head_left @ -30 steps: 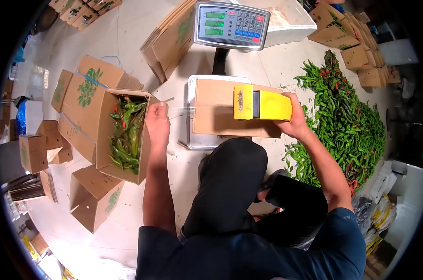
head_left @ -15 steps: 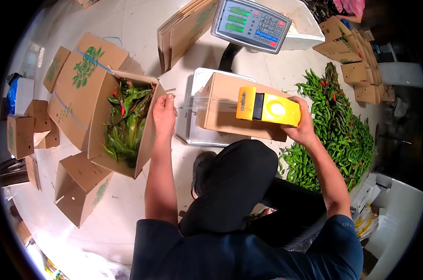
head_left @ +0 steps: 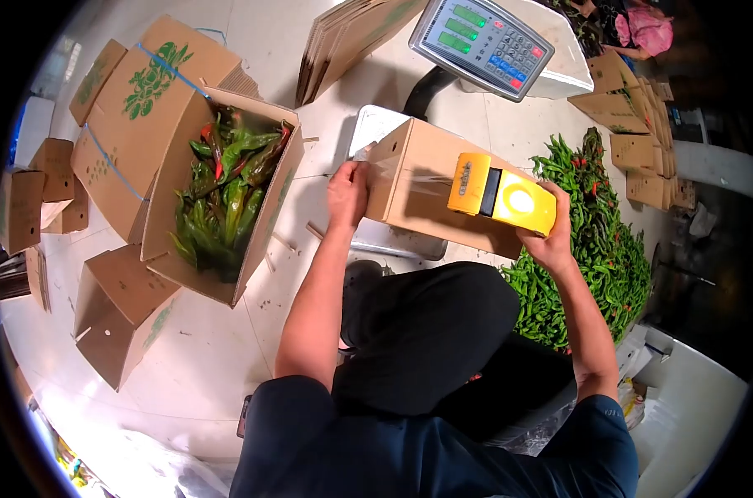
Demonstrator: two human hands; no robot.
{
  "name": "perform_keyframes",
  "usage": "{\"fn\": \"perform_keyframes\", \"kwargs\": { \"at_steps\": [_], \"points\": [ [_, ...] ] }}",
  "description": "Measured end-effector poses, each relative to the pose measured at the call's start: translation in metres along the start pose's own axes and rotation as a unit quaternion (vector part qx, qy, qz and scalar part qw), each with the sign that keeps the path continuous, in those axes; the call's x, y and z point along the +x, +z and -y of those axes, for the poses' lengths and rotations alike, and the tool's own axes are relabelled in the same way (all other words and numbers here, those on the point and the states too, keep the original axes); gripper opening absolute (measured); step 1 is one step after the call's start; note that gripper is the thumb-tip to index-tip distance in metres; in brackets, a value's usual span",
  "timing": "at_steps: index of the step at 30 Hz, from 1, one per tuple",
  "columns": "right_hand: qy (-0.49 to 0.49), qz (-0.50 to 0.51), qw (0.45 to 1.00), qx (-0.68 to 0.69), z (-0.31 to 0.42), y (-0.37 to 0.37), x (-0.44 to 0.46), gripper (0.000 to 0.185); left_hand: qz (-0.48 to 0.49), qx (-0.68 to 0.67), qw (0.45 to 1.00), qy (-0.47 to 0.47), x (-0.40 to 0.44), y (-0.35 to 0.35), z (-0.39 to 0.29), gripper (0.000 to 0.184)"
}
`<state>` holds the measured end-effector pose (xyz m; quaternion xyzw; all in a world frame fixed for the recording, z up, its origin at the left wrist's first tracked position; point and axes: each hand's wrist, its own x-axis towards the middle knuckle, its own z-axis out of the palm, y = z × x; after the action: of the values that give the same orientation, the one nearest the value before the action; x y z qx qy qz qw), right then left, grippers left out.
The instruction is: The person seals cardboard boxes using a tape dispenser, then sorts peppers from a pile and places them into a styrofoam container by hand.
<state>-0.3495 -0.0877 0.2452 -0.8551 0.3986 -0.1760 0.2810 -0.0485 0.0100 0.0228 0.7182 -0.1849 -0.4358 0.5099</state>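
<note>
My right hand (head_left: 555, 226) grips a yellow tape dispenser (head_left: 509, 199), which lies over the top of a closed cardboard box (head_left: 430, 178). A strip of clear packing tape (head_left: 430, 176) runs from the dispenser across the box top toward its left end. My left hand (head_left: 348, 196) is closed at that left end, its fingers on the tape's free end. The box sits on the metal platform of an electronic scale (head_left: 381, 124), whose lit display (head_left: 481, 48) stands behind it.
An open carton (head_left: 260, 217) of green and red peppers (head_left: 231, 191) stands at left, beside flattened boxes (head_left: 156, 91) and a smaller open carton (head_left: 119, 311). Right of the box lies a large pepper heap (head_left: 592, 266). A person in pink (head_left: 645, 31) is at the back right.
My left hand has moved right, from beside the pepper carton to the box's left end, bringing the tape with it. My right hand still holds the dispenser on the box. The view has shifted slightly.
</note>
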Motion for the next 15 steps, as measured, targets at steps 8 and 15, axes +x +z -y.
{"fn": "perform_keyframes", "kwargs": {
  "at_steps": [8, 15],
  "points": [
    [-0.036, -0.026, 0.999, -0.03, -0.001, 0.004, 0.001, 0.069, 0.119, 0.311, 0.941, -0.053, -0.003, -0.024, -0.007, 0.058],
    [-0.057, -0.038, 0.996, -0.049, -0.006, 0.003, -0.002, 0.068, 0.176, -0.165, 0.963, 0.116, -0.023, -0.031, -0.085, 0.073]
  ]
}}
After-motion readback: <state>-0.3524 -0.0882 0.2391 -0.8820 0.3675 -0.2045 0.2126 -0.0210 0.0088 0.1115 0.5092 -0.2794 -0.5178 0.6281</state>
